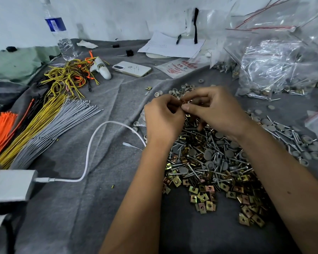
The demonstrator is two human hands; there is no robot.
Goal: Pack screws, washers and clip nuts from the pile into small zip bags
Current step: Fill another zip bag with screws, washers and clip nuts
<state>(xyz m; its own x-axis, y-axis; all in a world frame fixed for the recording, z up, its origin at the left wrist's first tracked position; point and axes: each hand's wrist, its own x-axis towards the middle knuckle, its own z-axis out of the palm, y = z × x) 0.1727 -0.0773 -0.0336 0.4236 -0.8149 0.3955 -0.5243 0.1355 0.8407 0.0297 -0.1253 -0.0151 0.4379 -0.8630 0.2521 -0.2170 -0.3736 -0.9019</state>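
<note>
A big pile (211, 162) of silver screws, grey washers and brass clip nuts lies on the grey cloth under my forearms. My left hand (163, 120) and my right hand (215, 110) meet above the pile's far end, fingers curled. Between their fingertips they pinch a small clear zip bag (183, 103), mostly hidden by the fingers; a bit of clear plastic (142, 118) shows left of my left hand. Filled zip bags (275, 74) with red seal strips are heaped at the right.
A white charging cable (92, 143) runs from a grey box (11, 186) toward my left wrist. Bundles of orange, yellow and grey cable ties (35, 125) lie left. A phone (131, 69), water bottle (60, 33), papers (171, 46) and a bag pack (180, 67) sit behind.
</note>
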